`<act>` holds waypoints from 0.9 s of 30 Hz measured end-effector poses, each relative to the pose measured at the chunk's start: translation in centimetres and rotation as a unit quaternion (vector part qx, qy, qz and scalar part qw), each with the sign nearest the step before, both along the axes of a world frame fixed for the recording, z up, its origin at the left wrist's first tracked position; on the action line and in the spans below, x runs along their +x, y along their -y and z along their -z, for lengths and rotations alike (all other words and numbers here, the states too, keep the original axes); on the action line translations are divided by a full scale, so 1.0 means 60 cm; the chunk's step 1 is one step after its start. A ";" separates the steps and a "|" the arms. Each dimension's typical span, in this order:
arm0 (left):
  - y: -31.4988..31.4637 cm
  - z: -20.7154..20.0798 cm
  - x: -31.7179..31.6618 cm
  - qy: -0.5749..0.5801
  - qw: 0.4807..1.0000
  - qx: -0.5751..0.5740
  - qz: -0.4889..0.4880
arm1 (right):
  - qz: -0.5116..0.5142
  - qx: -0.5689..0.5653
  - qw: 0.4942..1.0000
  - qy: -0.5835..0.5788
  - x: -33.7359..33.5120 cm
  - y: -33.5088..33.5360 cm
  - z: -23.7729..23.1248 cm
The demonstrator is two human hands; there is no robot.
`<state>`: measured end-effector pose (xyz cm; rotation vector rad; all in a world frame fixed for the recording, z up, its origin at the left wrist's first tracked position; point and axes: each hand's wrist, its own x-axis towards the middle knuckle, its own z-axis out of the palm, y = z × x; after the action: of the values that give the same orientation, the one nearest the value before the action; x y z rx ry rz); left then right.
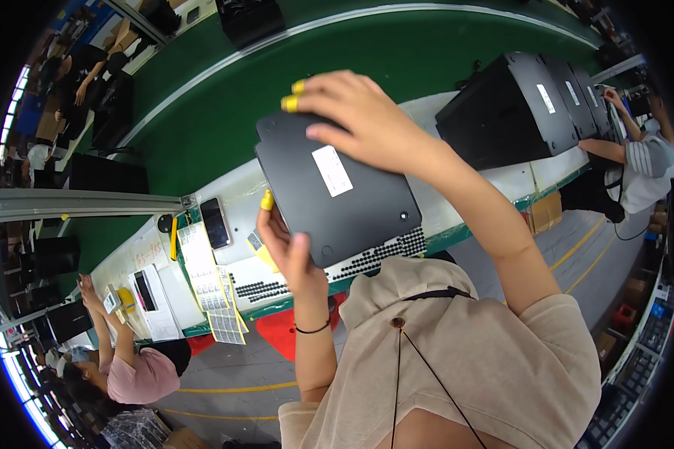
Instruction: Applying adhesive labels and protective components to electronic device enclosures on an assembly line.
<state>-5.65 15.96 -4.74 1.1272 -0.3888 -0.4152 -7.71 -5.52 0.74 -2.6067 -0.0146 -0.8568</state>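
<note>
A dark grey, box-like casing point(356, 217) is tilted in front of me, its flat face with a white label point(332, 171) turned up. My left hand point(296, 258) grips its near left corner, thumb on the face and fingers curled round the side. Across the far edge lies my right hand point(367, 123), its thumb on the face and fingers reaching over the edge. Yellow finger covers sit on some fingertips of both hands. Below the casing are rows of small black round pads point(258, 290), partly hidden by it.
Label sheets point(210, 280) and a phone point(214, 223) lie to the left on the white bench. Several similar black casings point(502, 108) stand at the right. Co-workers sit at the far left point(138, 374) and right point(648, 161). A green belt point(202, 120) runs behind.
</note>
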 end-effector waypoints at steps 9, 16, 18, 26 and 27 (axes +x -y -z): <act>-0.096 0.240 -0.047 -0.021 0.944 0.297 -0.145 | 0.282 0.423 0.860 0.037 -0.199 -0.026 0.326; -0.097 0.353 -0.144 0.261 0.848 0.424 0.183 | 0.038 0.133 0.963 -0.232 -0.312 -0.163 0.432; -0.088 0.357 -0.150 0.407 0.782 0.430 0.194 | 0.033 0.105 0.965 -0.239 -0.315 -0.171 0.449; -0.079 0.379 -0.158 0.499 0.735 0.436 0.147 | 0.038 0.036 0.973 -0.224 -0.323 -0.177 0.469; -0.078 0.382 -0.159 0.517 0.725 0.436 0.131 | 0.039 0.037 0.973 -0.225 -0.325 -0.178 0.473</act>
<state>-15.19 20.65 -27.67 2.2225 -1.4632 -0.1461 -27.18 5.14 -27.67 -2.6825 0.2405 -0.2660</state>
